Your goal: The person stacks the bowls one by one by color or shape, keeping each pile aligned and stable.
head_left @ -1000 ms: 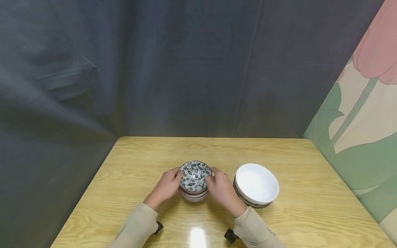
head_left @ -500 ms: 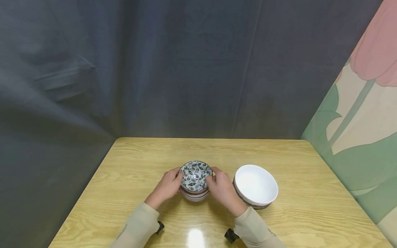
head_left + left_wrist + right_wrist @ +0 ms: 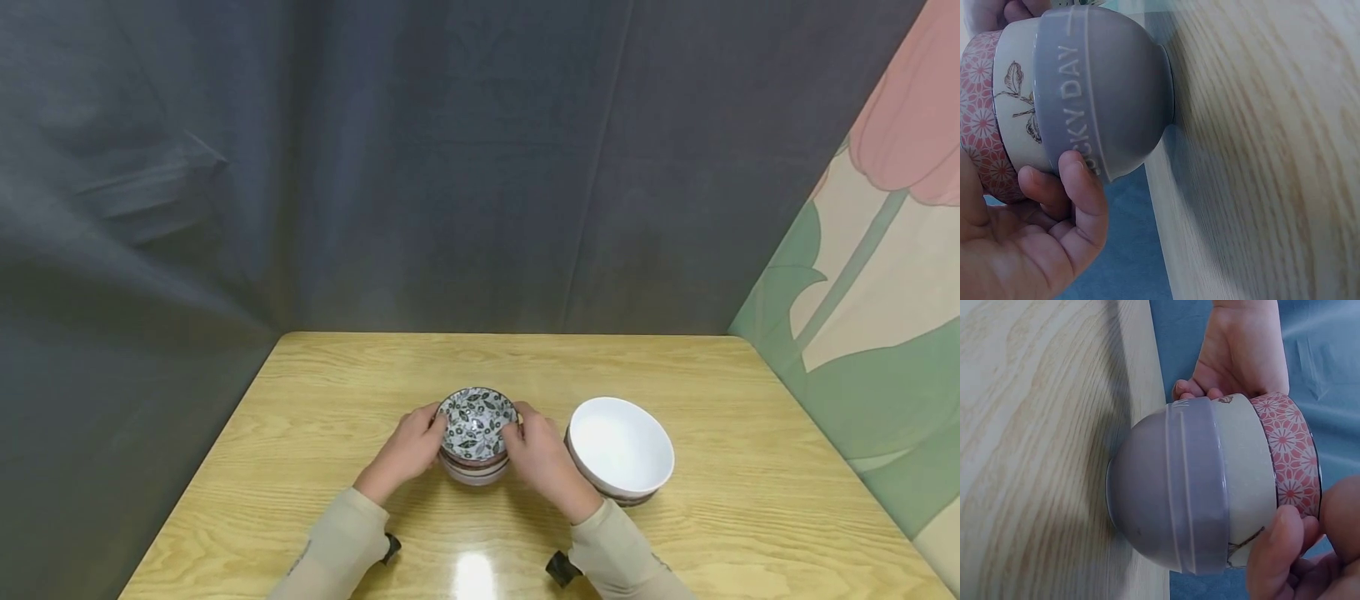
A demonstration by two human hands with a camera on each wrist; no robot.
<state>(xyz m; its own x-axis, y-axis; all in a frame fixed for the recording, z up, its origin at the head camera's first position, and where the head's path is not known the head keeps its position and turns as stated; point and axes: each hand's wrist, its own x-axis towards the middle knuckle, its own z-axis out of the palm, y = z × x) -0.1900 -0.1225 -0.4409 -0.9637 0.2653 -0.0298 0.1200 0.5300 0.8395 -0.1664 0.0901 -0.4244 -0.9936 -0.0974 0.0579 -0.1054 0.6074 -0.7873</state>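
Between my two hands stands a stack of bowls [image 3: 477, 479]. Its top bowl [image 3: 474, 423] shows a dark leaf pattern inside. From the side, a pink flower-patterned bowl [image 3: 988, 119] sits above a cream bowl with a leaf sprig [image 3: 1017, 81], nested in a grey-purple bowl with raised lettering [image 3: 1119, 87] at the bottom. My left hand [image 3: 408, 450] grips the stack's left side, thumb at the rim, fingertips against the lower bowls. On the right side, my right hand [image 3: 543, 458] holds it likewise. The bottom bowl's foot is at the tabletop; contact is hard to tell.
A large white bowl [image 3: 621, 446] tops another stack to the right, close to my right hand; a darker bowl edge shows beneath it. The wooden table [image 3: 337, 375] meets a dark curtain [image 3: 487, 167] at the back and left, and a flower-print cloth [image 3: 885, 333] at the right.
The stack of bowls has shifted slightly to the right, with both hands holding it throughout. The white bowl's stack stays in place.
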